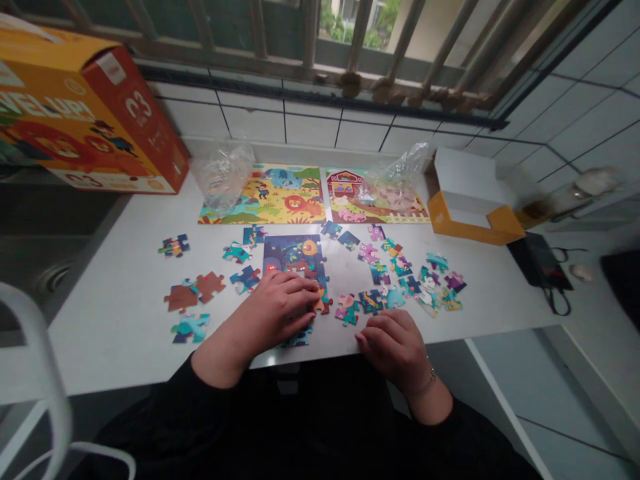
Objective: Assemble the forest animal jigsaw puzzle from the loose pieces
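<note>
Jigsaw puzzle (293,257) under left hand (280,310), fingers resting on it; right hand (390,347) curled, grip unclear, just beside loose pieces (360,307).

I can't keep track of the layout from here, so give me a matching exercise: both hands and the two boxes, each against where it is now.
Things:
1. left hand
2. right hand
3. orange printed box
4. white-and-orange open box

Places:
A. near the front edge of the table, by loose jigsaw pieces
B. right of the farm picture board
C. on the dark blue part-built jigsaw puzzle
D. left of the jungle picture board

Pairs: 1-C, 2-A, 3-D, 4-B
</note>
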`<state>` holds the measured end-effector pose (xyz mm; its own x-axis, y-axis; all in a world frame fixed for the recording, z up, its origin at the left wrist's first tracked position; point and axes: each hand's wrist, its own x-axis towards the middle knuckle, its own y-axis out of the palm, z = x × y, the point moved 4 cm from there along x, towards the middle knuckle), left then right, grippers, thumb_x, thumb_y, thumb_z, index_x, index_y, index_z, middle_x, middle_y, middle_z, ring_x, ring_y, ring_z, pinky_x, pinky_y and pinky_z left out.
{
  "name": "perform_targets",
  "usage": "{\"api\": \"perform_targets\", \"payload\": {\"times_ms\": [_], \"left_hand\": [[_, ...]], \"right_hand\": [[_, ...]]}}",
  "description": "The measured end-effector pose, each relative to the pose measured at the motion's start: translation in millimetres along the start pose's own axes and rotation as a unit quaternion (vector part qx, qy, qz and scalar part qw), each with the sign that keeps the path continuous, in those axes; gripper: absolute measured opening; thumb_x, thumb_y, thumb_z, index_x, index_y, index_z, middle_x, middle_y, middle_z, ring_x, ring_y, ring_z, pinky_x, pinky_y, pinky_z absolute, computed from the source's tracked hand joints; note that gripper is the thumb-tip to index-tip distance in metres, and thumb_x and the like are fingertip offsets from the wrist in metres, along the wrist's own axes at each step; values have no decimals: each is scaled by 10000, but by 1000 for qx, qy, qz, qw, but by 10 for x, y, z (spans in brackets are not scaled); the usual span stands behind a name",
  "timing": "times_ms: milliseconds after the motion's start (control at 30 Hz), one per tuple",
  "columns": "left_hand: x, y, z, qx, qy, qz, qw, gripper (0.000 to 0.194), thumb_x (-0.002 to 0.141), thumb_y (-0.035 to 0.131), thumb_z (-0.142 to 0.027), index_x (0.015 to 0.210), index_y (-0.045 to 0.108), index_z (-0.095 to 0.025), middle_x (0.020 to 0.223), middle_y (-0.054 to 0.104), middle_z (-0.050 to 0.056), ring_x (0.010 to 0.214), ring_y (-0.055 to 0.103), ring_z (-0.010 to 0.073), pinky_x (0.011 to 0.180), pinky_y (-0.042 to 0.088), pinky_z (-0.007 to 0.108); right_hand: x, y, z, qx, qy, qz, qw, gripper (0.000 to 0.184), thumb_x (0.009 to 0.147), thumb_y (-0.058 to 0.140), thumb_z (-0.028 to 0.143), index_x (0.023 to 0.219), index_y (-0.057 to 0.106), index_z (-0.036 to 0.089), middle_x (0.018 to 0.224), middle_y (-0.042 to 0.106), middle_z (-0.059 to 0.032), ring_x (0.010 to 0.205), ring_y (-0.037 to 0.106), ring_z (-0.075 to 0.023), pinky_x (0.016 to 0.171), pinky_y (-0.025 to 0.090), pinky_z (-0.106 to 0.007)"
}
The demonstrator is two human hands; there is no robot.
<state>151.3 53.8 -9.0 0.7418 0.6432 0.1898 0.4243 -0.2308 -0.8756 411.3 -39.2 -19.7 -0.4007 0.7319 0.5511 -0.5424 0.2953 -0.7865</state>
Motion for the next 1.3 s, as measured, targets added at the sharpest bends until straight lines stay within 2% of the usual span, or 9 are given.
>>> {"api": "perform_targets", "payload": {"times_ms": [133, 500, 867, 933, 1000, 1067, 1133, 1233, 1300], "left_hand": [[21, -10, -28, -11, -3, -2, 1000, 267, 1050, 695, -342, 1299, 770, -283, 1425, 760, 70, 1294, 673, 291, 1140, 459, 512], [18, 28, -5, -25, -8, -10, 1000, 171, 1027, 742, -334, 1182, 770, -267, 1369, 782, 68, 1253, 695, 278, 1078, 490, 472], [17, 21, -68, -2, -2, -3, 1000, 167, 1089, 642, -357, 1149, 765, -262, 1384, 775, 60, 1263, 679, 288, 1085, 485, 498], [-7, -12, -96, 9, 5, -9, 1000, 178, 1091, 639, -357, 1184, 758, -262, 1428, 754, 68, 1298, 670, 295, 1106, 489, 512], [-64, -129, -102, 19, -4, -38, 999, 206, 1085, 644, -344, 1244, 746, -261, 1482, 719, 94, 1342, 655, 302, 1123, 495, 523], [-177, -330, -45, 34, -47, -81, 995, 227, 1084, 636, -332, 1269, 739, -250, 1465, 712, 124, 1326, 661, 300, 1114, 516, 514], [-359, -555, 89, 73, -119, -112, 984, 221, 1085, 619, -343, 1229, 746, -234, 1345, 744, 131, 1226, 686, 306, 1072, 543, 507], [-733, -787, 387, 147, -239, -86, 956, 312, 1027, 681, -434, 1259, 730, -232, 1273, 739, 138, 1166, 682, 350, 1041, 548, 533], [-1000, -854, 588, 189, -317, -65, 927, 408, 949, 756, -508, 1243, 724, -226, 1222, 726, 150, 1141, 671, 387, 1006, 555, 544]], "right_hand": [[16, 23, 26, -15, 5, 12, 1000, 159, 986, 745, 170, 871, 669, 249, 872, 751, -41, 834, 648, -228, 799, 501, -407], [28, 28, 45, -23, 12, 13, 1000, 206, 1014, 701, 155, 851, 624, 255, 836, 723, -40, 791, 607, -218, 752, 492, -395], [-11, 51, 23, -24, 14, 12, 1000, 180, 1006, 706, 154, 876, 637, 257, 844, 729, -37, 790, 628, -217, 755, 495, -386], [-11, 45, 30, -32, 11, 9, 999, 176, 1008, 706, 162, 876, 636, 255, 839, 724, -38, 773, 623, -215, 736, 487, -381], [-7, 36, 35, -35, 11, 6, 999, 178, 1011, 699, 163, 871, 639, 255, 829, 720, -36, 754, 619, -210, 721, 481, -375], [-6, 31, 38, -32, 13, 3, 999, 179, 1011, 690, 159, 868, 649, 258, 829, 723, -35, 745, 623, -206, 717, 483, -372], [-15, 33, 37, -28, 12, 1, 1000, 180, 1004, 693, 150, 868, 653, 261, 830, 722, -33, 745, 625, -206, 715, 485, -372], [-39, 45, 32, -24, 7, -5, 1000, 182, 991, 712, 135, 878, 642, 259, 838, 719, -33, 748, 618, -210, 713, 483, -376], [-50, 54, 28, -26, 5, -5, 1000, 180, 988, 719, 128, 892, 637, 257, 852, 722, -35, 751, 619, -211, 714, 481, -377]]}}
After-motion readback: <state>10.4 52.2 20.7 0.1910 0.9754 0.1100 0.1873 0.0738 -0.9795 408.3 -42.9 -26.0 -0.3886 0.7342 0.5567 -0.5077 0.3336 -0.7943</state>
